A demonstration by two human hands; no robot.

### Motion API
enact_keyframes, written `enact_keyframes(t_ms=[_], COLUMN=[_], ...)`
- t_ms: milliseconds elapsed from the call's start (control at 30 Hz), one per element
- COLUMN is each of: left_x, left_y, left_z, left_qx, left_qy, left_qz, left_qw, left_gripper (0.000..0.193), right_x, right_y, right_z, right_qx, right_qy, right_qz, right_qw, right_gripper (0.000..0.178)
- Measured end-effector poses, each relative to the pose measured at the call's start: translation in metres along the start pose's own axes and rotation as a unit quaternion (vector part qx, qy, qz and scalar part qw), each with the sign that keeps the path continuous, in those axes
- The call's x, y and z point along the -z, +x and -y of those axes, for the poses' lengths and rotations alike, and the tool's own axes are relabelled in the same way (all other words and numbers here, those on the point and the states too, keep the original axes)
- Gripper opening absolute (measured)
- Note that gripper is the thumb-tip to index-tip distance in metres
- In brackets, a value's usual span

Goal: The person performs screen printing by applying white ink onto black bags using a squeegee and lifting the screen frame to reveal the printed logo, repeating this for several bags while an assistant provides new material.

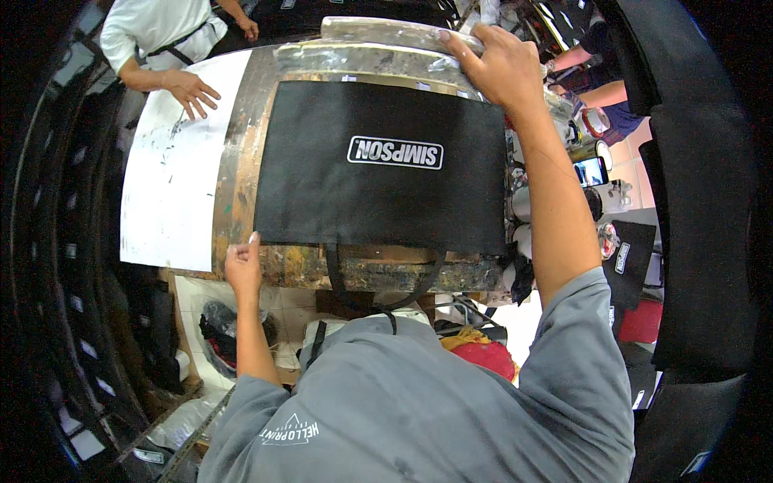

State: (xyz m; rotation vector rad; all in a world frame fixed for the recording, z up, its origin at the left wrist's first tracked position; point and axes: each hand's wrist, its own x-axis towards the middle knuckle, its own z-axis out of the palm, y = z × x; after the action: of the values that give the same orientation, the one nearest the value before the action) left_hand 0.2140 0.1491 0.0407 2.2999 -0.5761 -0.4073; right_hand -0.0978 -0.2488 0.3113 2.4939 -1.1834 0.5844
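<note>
A black fabric tote bag (382, 193) lies flat on a paint-stained board, a white printed logo on its upper middle. Its dark handles hang over the near edge towards me. At the bag's near left corner my left hand (244, 264) has its fingers curled in, the thumb against the corner. Far off to the right, my right hand (503, 68) grips the end of a pale, worn bar (386, 32), which looks like the edge of a printing frame; its fingers go over the far side. Most of that frame is hidden.
A white sheet (173, 185) with dark specks covers the board's left; a co-worker's hand (192, 90) rests over it. The stained board (237, 161) shows around the bag. On the right stand cans (592, 122) and a lit phone (590, 171). Black printed pieces (632, 258) hang nearby.
</note>
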Motion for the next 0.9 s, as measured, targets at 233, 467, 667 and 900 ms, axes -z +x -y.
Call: enact_keyframes(t_ms=[233, 467, 667, 900], left_x=[-0.028, -0.087, -0.112, -0.124], left_y=[-0.004, -0.003, 0.023, 0.019], left_z=[-0.202, -0.136, -0.078, -0.082], left_qx=[-0.055, 0.054, 0.126, -0.079], left_qy=[-0.607, -0.422, -0.246, -0.074], left_qz=[0.358, 0.279, 0.268, 0.208], left_qw=[0.707, 0.861, 0.923, 0.972], left_gripper=[0.066, 0.057, 0.056, 0.058], right_x=[-0.019, -0.057, -0.099, -0.120], right_y=[-0.074, -0.178, -0.220, -0.225], right_z=[0.029, 0.053, 0.065, 0.056], right_qx=[0.018, 0.048, 0.044, 0.060], right_qy=[0.032, 0.134, 0.145, 0.213], right_qz=[-0.045, 0.220, 0.251, 0.304], right_qw=[0.998, 0.965, 0.956, 0.926], right_gripper=[0.062, 0.053, 0.052, 0.063])
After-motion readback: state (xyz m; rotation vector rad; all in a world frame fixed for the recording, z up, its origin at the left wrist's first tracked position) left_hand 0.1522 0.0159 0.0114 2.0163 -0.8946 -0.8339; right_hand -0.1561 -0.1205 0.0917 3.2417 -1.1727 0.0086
